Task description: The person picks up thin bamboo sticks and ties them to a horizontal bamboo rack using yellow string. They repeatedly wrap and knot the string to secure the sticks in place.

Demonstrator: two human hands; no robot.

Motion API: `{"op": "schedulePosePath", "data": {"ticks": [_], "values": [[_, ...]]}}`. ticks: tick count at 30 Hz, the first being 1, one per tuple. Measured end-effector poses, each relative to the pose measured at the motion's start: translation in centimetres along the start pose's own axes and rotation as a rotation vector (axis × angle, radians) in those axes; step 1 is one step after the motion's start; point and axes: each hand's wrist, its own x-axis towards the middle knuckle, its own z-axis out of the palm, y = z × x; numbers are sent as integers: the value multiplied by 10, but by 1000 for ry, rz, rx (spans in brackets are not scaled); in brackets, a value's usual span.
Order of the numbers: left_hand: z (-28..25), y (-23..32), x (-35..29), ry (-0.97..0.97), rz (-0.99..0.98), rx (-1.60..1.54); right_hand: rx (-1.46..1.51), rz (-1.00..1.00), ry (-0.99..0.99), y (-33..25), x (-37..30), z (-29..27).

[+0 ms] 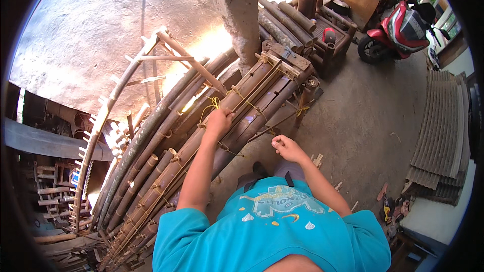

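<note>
Gripping at the middle of the frame: the left hand point(220, 122) is curled into a fist over the bamboo poles point(186, 148), and it looks closed on the yellow cord point(214, 103), whose loops stick up just above the knuckles. Exact pinch is hidden under the fingers. Fist sits there probably because that's where the loose loops meet the poles; closing on them would keep the cord from slipping. Right hand point(287, 148), right of centre, hangs apart from the poles, fingers loosely bent, thumb near the index; no object visible in it, can't tell if a thin strand is pinched. Likely kept close so it can share the cord work. Poles run from lower left to upper centre, side by side, with cord ties at intervals, presumably to hold the thin strips along them in line. Far ends meet a wooden block point(290, 59) at upper centre, which seems to keep them together. Left of the poles, a curved pegged rail point(96, 126) slants, pegs outward. Concrete post point(236, 15) stands at top centre. Red motorbike point(403, 27) upper right and corrugated sheets point(438, 131) at right edge sit well apart from the work, likely just stored.
</note>
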Motion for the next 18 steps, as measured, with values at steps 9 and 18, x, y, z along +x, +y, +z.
{"op": "schedulePosePath", "data": {"ticks": [9, 18], "values": [[28, 6, 29, 81, 117, -29, 622, 250, -214, -25, 56, -5], [94, -16, 38, 378, 164, -16, 518, -408, -128, -161, 129, 53]]}}
